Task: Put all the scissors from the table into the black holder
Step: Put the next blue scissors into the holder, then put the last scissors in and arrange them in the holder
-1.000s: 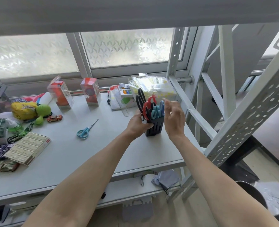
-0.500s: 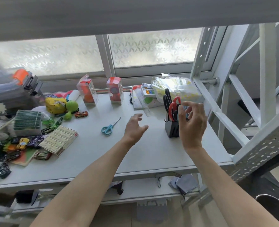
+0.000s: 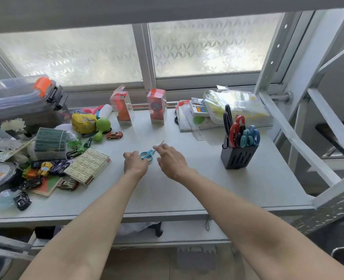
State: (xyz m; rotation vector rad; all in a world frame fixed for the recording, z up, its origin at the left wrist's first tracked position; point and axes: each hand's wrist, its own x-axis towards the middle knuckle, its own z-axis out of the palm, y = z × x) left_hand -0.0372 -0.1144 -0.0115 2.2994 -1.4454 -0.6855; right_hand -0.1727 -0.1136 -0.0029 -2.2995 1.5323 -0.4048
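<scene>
A pair of teal-handled scissors (image 3: 148, 154) lies flat in the middle of the grey table (image 3: 207, 190), blades pointing away to the right. My left hand (image 3: 135, 164) hovers just left of the handles, fingers curled loosely. My right hand (image 3: 172, 161) sits just to their right, fingers spread, with a fingertip at the blades. Neither hand has closed on them. The black holder (image 3: 238, 157) stands to the right and holds several scissors with black, red, teal and blue handles (image 3: 241, 132).
Clutter fills the table's left side: toy cars (image 3: 114, 135), a box of cards (image 3: 87, 166), a yellow pouch (image 3: 83, 123) and a green toy (image 3: 103, 125). Two clear red boxes (image 3: 156, 107) and a plastic bag (image 3: 235, 106) stand at the back. A metal rack frame (image 3: 300, 138) rises on the right.
Both hands have left the holder and moved left to the teal scissors in the middle of the table. The view has swung left with them.
</scene>
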